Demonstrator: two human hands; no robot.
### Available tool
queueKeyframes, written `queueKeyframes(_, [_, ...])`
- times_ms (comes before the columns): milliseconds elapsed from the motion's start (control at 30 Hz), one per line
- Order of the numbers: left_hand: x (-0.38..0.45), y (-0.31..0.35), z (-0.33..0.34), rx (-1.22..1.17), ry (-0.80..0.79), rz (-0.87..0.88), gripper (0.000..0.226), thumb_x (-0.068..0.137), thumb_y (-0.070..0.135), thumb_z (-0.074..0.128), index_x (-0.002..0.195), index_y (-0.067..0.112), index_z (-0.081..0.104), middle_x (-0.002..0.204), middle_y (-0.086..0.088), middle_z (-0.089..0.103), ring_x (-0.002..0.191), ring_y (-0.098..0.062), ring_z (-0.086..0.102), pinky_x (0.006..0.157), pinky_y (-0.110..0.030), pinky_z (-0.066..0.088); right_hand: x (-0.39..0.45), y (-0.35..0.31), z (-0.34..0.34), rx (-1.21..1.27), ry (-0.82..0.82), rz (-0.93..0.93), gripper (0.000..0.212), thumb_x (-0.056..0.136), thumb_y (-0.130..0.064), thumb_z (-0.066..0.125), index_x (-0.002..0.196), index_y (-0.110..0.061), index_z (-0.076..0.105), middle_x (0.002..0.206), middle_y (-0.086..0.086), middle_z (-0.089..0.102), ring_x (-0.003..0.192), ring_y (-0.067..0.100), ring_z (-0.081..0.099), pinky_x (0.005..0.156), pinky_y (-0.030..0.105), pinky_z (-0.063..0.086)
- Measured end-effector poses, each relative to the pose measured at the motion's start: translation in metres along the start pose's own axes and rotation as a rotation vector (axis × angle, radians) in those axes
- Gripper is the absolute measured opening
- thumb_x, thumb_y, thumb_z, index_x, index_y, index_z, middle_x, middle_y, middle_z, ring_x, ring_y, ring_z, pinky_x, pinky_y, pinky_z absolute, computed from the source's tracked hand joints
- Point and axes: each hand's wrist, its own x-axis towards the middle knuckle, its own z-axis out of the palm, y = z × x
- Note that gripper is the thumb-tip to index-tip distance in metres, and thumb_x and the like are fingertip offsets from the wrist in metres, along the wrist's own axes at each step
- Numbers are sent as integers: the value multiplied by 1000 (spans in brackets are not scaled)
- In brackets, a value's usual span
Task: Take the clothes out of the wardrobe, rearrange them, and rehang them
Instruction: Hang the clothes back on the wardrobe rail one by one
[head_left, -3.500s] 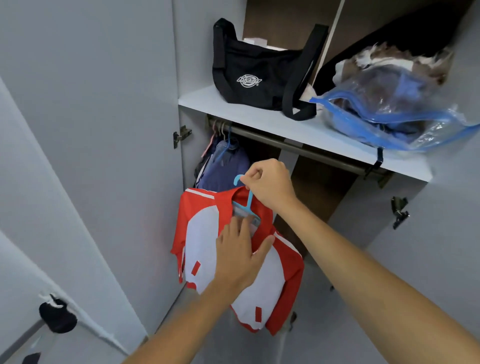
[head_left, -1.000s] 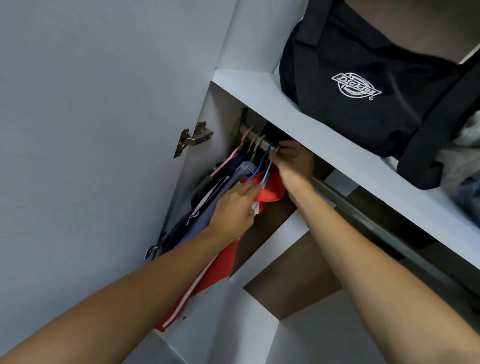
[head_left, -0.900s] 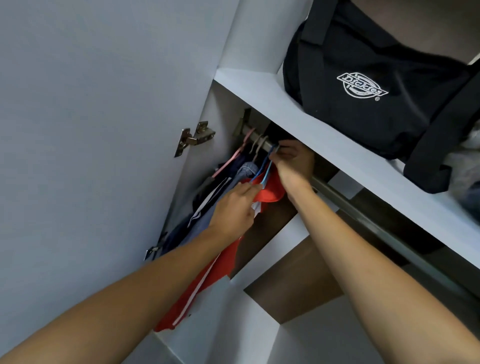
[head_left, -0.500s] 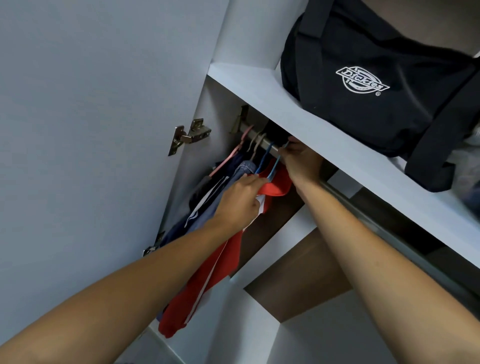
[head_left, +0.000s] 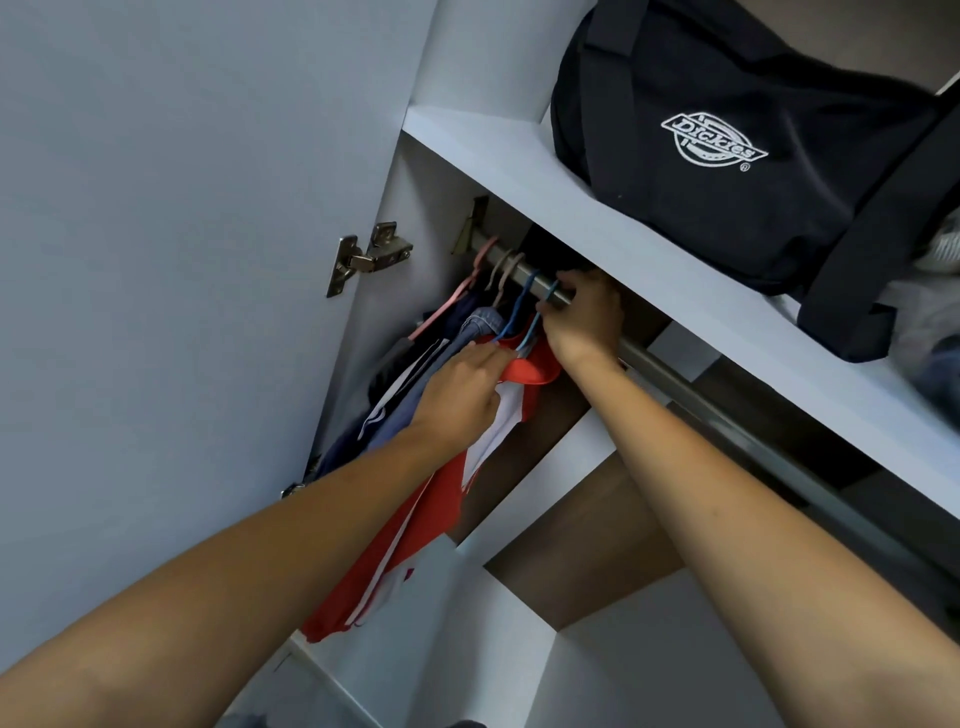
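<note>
You are at the rehanging step: the red and white shirt (head_left: 441, 509) hangs on a blue hanger (head_left: 535, 322) whose hook sits over the rail (head_left: 675, 376), near the rail's left end, just under the front edge of the shelf (head_left: 623, 244). Your right hand (head_left: 582, 317) is at the rail with fingers curled around the hook; I judge it is seating the hook. Your left hand (head_left: 462, 389) holds the shirt at the red collar, fingers bent into the cloth.

The next move, I think, asks you to let go the hook only when it sits fully, then to smooth the shirt so it falls straight.

Just to the left of it on the rail hang other clothes (head_left: 415, 374) on pink hangers (head_left: 467, 280) and one more blue one, very close, so the hooks may tangle. A black bag (head_left: 727, 156) stands on the shelf above. The open door (head_left: 182, 260) and its hinge (head_left: 363, 254) are at the left.
</note>
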Motion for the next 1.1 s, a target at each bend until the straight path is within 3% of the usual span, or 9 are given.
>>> queueKeyframes(100, [-5,3,-6,24,5,16,65,74,-15,59,136,5,62,122,-14,68,112,-33,63,84,-38,55,-14,0,-3,5,-8,-92,51,95,-24,74,143,-13,59,147,10,57,127,31,62,108,41,50])
queueKeyframes(167, [-7,5,-15,47,-3,9,66,76,-8,64,140,5,59,128,-15,65,117,-34,62,92,-40,55,-25,0,-5,-9,-26,-109,54,96,-31,73,144,-15,57,147,9,55,121,32,65,102,47,55])
queueKeyframes(300, [-12,12,-44,63,-71,-9,63,86,13,66,147,8,52,135,-12,60,118,-31,59,100,-41,52,-50,-1,-15,-96,7,-158,54,100,-38,68,146,-13,55,145,11,58,131,32,57,102,42,53])
queueKeyframes(433, [-13,21,-73,72,-114,35,57,92,24,61,146,6,51,136,-13,60,121,-30,58,106,-42,50,-77,-1,-30,-147,20,-143,56,100,-44,63,150,-23,50,147,6,56,132,31,54,99,41,52])
queueKeyframes(567, [-20,40,-99,82,-207,80,64,93,41,46,149,9,47,143,-15,57,128,-32,55,108,-47,49,-126,3,-52,-202,5,-64,59,98,-46,63,151,-23,50,146,6,57,131,29,53,104,43,50])
queueKeyframes(833, [-61,112,-111,75,-369,393,62,99,32,57,154,10,42,156,-12,47,146,-32,41,122,-49,34,-270,17,-125,-383,122,189,61,98,-52,53,151,-21,49,146,2,53,130,24,48,103,42,48])
queueKeyframes(1100, [-151,237,-88,-114,-546,716,62,100,36,50,157,16,40,162,-4,41,154,-23,31,128,-42,20,-469,23,-200,-478,280,460,59,99,-48,54,150,-18,49,150,0,50,130,23,48,97,39,45])
